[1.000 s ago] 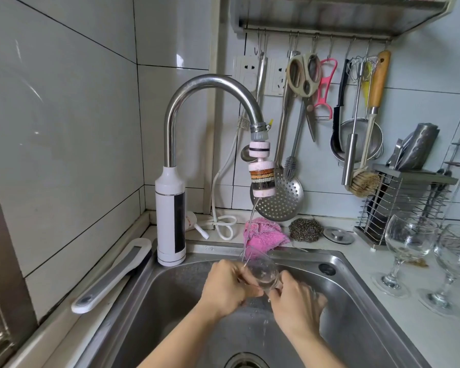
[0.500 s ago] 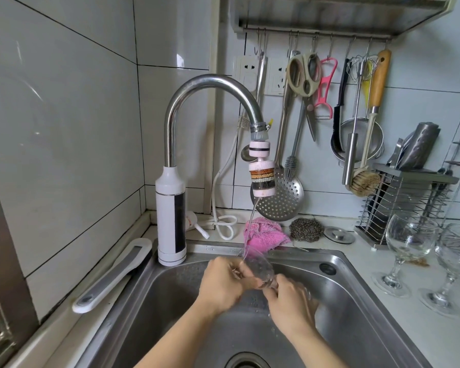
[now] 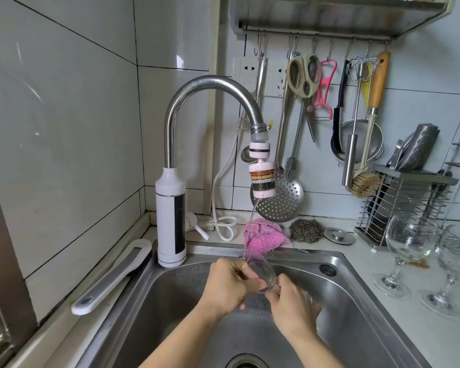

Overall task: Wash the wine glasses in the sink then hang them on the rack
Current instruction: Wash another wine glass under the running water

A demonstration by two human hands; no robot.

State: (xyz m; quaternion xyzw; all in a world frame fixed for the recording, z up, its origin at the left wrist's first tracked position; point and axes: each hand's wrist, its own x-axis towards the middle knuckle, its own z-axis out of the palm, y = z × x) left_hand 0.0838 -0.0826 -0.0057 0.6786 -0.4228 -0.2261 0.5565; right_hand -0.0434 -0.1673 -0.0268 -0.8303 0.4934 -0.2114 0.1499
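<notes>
clear wine glass (image 3: pixel 260 272) tilted under faucet stream, bowl gripped by left hand (image 3: pixel 229 285), stem by right hand (image 3: pixel 292 306).

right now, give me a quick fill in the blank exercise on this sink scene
1. The left hand and right hand hold a wine glass under ____ running from the tap.
2. Right of the sink, ____ other glasses stand upright on the counter.
3. The cloth beside the steel scourer is ____.
Missing words: water; two; pink.
</notes>
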